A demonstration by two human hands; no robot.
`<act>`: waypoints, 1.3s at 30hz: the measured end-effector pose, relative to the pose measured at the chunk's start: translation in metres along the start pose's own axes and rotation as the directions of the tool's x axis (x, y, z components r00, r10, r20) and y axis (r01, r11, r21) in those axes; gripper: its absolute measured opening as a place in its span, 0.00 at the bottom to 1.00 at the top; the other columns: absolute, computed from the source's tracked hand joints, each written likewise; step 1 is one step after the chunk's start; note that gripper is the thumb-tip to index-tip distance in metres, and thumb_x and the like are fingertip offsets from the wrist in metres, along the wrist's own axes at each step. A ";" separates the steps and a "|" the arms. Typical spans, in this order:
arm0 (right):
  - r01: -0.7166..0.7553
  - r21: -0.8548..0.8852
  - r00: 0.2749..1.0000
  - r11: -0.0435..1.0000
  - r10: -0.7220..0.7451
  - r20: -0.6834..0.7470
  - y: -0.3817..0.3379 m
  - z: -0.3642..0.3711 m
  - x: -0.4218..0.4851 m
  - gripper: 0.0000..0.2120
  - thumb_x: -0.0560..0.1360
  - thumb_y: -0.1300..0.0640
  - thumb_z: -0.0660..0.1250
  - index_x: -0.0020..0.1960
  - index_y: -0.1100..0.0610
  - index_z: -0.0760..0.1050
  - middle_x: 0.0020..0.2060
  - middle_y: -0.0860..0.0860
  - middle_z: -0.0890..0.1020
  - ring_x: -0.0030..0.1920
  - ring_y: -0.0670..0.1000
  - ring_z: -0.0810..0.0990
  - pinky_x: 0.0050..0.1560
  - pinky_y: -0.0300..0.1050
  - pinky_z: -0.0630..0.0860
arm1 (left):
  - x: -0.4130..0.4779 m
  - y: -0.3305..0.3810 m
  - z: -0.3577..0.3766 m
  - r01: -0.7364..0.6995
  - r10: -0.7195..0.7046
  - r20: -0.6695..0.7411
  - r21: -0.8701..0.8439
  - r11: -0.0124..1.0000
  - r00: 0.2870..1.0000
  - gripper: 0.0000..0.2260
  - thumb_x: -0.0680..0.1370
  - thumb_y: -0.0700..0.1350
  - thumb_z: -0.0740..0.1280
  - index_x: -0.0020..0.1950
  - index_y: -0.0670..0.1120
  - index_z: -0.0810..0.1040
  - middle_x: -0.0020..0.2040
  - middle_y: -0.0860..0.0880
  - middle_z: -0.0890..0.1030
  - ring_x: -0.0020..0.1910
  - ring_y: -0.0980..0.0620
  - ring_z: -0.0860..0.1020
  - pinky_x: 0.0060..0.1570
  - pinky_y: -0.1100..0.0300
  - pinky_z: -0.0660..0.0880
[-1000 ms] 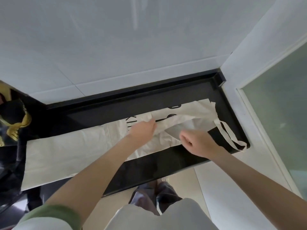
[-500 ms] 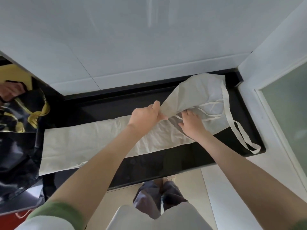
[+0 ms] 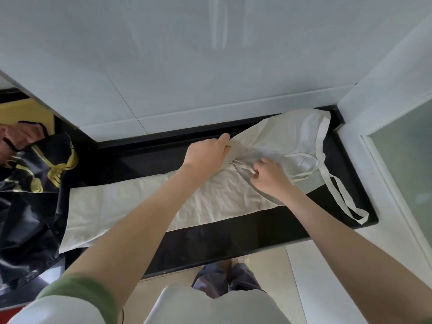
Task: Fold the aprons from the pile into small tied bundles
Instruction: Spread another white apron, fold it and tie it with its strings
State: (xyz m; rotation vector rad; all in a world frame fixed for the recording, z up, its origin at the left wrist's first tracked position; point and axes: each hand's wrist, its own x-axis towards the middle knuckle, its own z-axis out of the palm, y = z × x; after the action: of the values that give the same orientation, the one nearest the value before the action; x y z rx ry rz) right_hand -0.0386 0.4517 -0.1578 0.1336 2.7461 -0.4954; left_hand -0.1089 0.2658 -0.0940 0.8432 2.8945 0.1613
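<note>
cream apron (image 3: 163, 202) laid lengthwise along the black table (image 3: 233, 237), its right end raised and turned back toward the table's rear edge. a bunched fold is gripped by the left hand (image 3: 205, 155) over the table's middle, fingers curled round the cloth, thumb on top. a thin tie (image 3: 244, 167) is pinched by the right hand (image 3: 272, 177), fingers clamped on it. wide strap (image 3: 320, 141) is trailed to the table's right front corner. black-and-gold cloth (image 3: 35, 183) is heaped at the table's left end.
</note>
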 end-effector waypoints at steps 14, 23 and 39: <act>0.116 0.060 0.929 0.991 -0.129 0.347 -0.072 0.002 -0.061 0.16 0.83 0.57 0.49 0.68 0.58 0.64 0.32 0.51 0.70 0.30 0.49 0.70 0.30 0.44 0.64 | -0.009 0.018 -0.003 -0.159 0.132 0.164 0.162 0.974 0.978 0.09 0.80 0.40 0.58 0.59 0.46 0.65 0.37 0.53 0.68 0.34 0.48 0.72 0.25 0.59 0.61; -0.122 0.267 0.811 0.956 -0.059 0.582 -0.058 -0.018 -0.074 0.22 0.81 0.46 0.57 0.70 0.56 0.68 0.64 0.55 0.75 0.59 0.50 0.74 0.58 0.39 0.69 | -0.030 0.035 0.022 -0.448 0.440 0.447 -0.095 0.889 0.779 0.16 0.83 0.56 0.52 0.65 0.56 0.74 0.64 0.51 0.72 0.62 0.50 0.70 0.58 0.51 0.72; -0.388 0.863 0.892 0.324 0.367 0.263 0.076 -0.076 -0.026 0.39 0.77 0.45 0.67 0.76 0.40 0.44 0.58 0.54 0.79 0.53 0.53 0.82 0.52 0.49 0.79 | -0.018 0.049 0.085 -0.465 0.517 0.206 -0.253 0.848 0.831 0.28 0.78 0.45 0.66 0.75 0.51 0.60 0.79 0.48 0.53 0.76 0.47 0.57 0.73 0.51 0.60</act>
State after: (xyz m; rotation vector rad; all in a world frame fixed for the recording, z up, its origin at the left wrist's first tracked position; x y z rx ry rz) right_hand -0.0271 0.5490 -0.1058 1.0064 1.9425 -1.7616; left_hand -0.0558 0.3032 -0.1692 1.4356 2.3077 0.3388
